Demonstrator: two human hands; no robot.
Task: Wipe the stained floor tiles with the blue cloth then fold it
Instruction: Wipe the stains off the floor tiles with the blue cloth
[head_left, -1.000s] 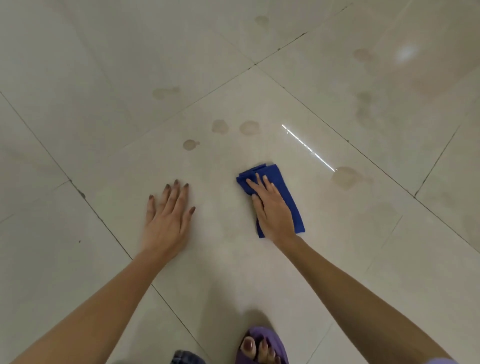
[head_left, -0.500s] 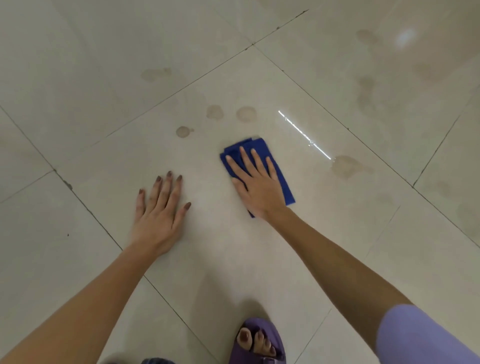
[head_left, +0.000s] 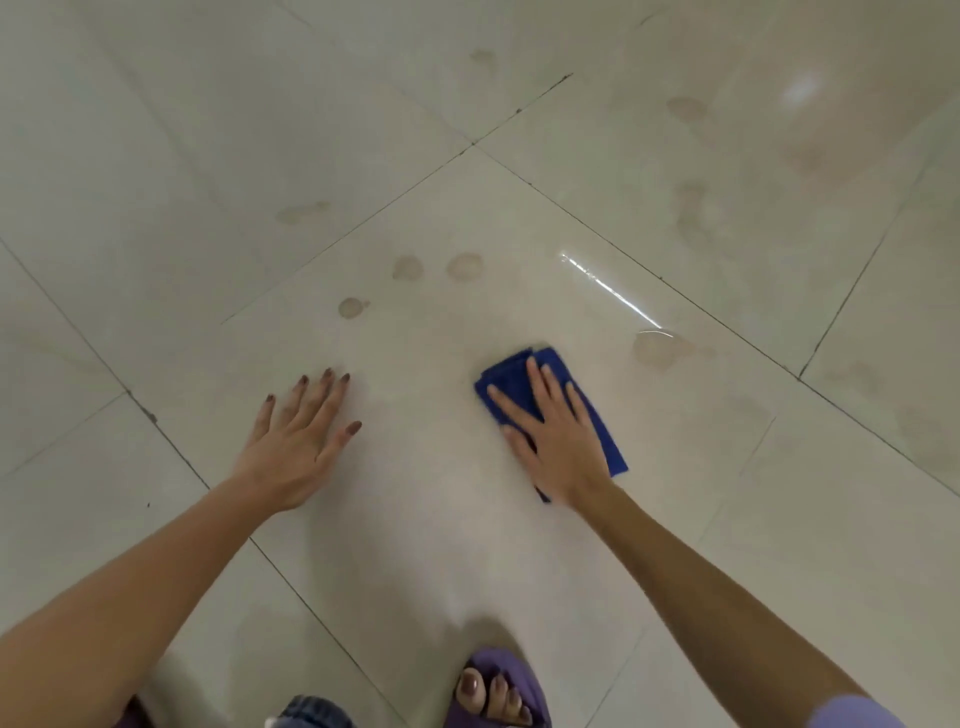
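the left grip (head_left: 296, 447) rests flat, fingers apart, on the floor tiles (head_left: 415, 545), and the right grip (head_left: 556, 441) presses straight-fingered on the folded blue cloth (head_left: 511, 379) (soft, light, likely to bunch, so best pinched at a corner), with brown stains (head_left: 655, 349) beyond.

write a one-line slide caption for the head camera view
The right hand presses a folded blue cloth onto a stained floor tile while the left hand rests flat beside it.
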